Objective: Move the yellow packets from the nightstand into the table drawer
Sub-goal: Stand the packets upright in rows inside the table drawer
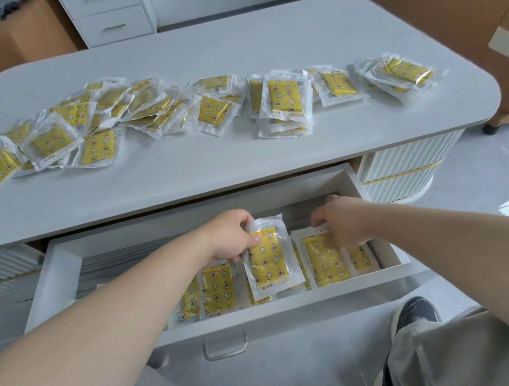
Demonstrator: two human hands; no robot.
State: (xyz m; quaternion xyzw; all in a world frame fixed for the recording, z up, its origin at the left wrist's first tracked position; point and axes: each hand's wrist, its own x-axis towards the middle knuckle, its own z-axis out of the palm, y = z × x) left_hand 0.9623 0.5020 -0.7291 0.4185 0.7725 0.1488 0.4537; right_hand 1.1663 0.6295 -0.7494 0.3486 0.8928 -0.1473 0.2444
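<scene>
Left hand (230, 237): thumb and fingers pinch the top edge of the held packet (268, 258), tilted up above the drawer's middle, probably to slot it into the row.
Right hand (342, 224): fingers curl onto the end packet (324, 260), apparently pinching it and squaring it towards the right wall.
Drawer (297, 313): open, near side; stowed packets (217, 287) overlap along its front.
Loose packets (135, 111): scattered on the tabletop (224, 42), far side; most are unmoved.

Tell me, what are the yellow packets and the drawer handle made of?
The yellow packets look like clear, shiny plastic film: it glints and crinkles, with something yellow and printed inside, maybe foil or paper. The drawer handle looks like pale, smooth metal or clear plastic; hard to tell.
</scene>
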